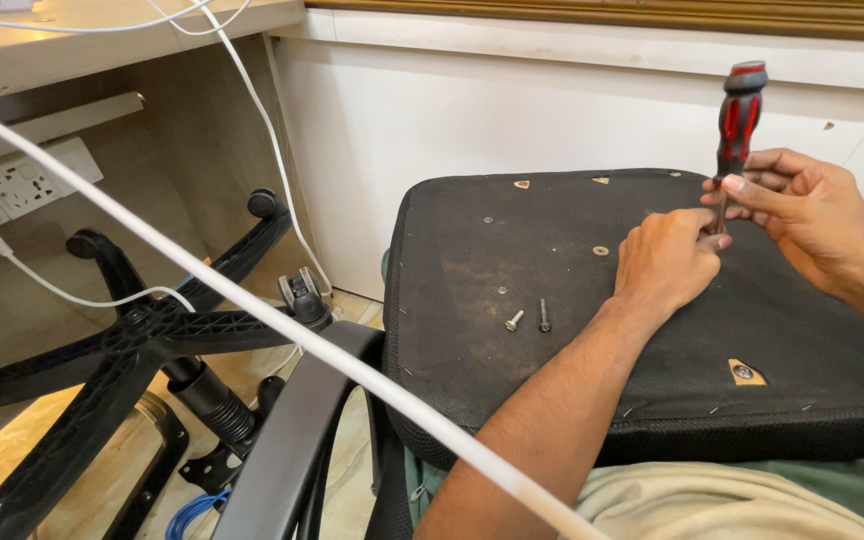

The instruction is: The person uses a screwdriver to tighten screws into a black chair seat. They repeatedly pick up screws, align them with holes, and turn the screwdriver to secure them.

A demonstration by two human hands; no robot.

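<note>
The person is working over one upturned black seat cushion [572,300], which is lying across the lap with its cloth underside facing up. Both hands are meeting near the far right part of this cushion. The right hand [812,210] is grasping one screwdriver [737,130] with a red and black handle; it is holding the tool low on the handle, and the tool is standing nearly upright with the tip pointing down at the cushion. The left hand [664,262] is closing its fingers around the lower end of the shaft, just above the cushion surface; what it is pinching there is hidden.

Two loose screws [529,318] are lying side by side near the middle of the cushion, to the left of the left hand. One small washer [601,250] is resting on the cushion just beyond them, close to the left hand. One metal insert [744,372] is showing through a torn triangle near the front edge of the cushion.

To the left of the cushion, one black star-shaped chair base [142,330] with casters is lying on the floor, and one white cable [252,310] is crossing in front of it.
</note>
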